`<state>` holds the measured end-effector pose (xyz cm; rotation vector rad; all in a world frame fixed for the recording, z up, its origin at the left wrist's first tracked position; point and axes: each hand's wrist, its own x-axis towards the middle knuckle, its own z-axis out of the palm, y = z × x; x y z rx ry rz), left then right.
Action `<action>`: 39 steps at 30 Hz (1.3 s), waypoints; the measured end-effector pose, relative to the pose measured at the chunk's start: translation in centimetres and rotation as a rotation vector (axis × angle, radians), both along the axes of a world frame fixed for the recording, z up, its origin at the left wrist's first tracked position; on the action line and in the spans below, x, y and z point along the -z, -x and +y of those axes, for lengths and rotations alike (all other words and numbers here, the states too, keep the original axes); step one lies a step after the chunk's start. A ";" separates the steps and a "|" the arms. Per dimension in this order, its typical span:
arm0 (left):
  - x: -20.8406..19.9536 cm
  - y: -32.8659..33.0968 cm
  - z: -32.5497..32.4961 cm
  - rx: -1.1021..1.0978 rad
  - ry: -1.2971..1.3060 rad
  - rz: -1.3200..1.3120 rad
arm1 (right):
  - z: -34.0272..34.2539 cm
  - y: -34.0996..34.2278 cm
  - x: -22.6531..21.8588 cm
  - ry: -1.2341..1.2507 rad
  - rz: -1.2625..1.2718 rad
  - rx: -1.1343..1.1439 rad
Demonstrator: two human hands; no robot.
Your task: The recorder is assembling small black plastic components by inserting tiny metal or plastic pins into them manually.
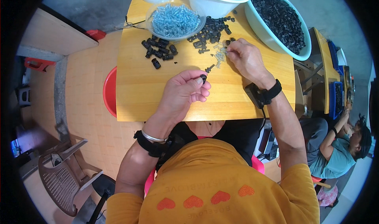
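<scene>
My left hand point(184, 90) is closed, pinching a small black plastic part point(203, 78) between thumb and fingers above the near half of the table. A dark stemmed piece point(209, 68) lies just beyond its fingertips. Farther right, my right hand point(245, 58) reaches down to a little heap of small metal springs point(220, 56). Its thumb and forefinger are pressed together there, and whatever is between them is too small to make out. Beside the springs spread loose black plastic pieces point(212, 30). To the left lies a group of barrel-shaped black pieces point(161, 50), resembling cord locks.
A clear bowl of springs point(175, 22) stands at the wooden table's point(146, 94) far side, near a white tub point(219, 1). A pale basin point(303, 52) of black pieces is at the far right. Scissors point(132, 25) jut past the left edge. Another person point(335, 153) sits at right.
</scene>
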<state>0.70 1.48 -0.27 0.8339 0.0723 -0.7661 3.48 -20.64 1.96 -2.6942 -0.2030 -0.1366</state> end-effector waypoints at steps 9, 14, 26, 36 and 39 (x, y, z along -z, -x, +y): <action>-0.5 0.3 -1.2 -0.048 -0.188 -0.194 | 1.6 3.1 -3.3 -0.345 0.124 -0.056; -0.9 0.9 -1.6 -0.049 -0.245 -0.240 | 2.3 4.3 -4.8 -0.292 0.069 -0.220; -0.4 0.6 -1.9 -0.096 -0.313 -0.230 | -0.9 2.0 -1.2 0.022 -0.024 -0.039; -0.1 0.2 -2.0 -0.094 -0.296 -0.196 | 0.2 1.7 -1.5 0.247 -0.007 0.006; 0.0 0.5 -1.9 -0.091 -0.312 -0.195 | 0.1 1.7 -1.0 0.405 -0.052 -0.096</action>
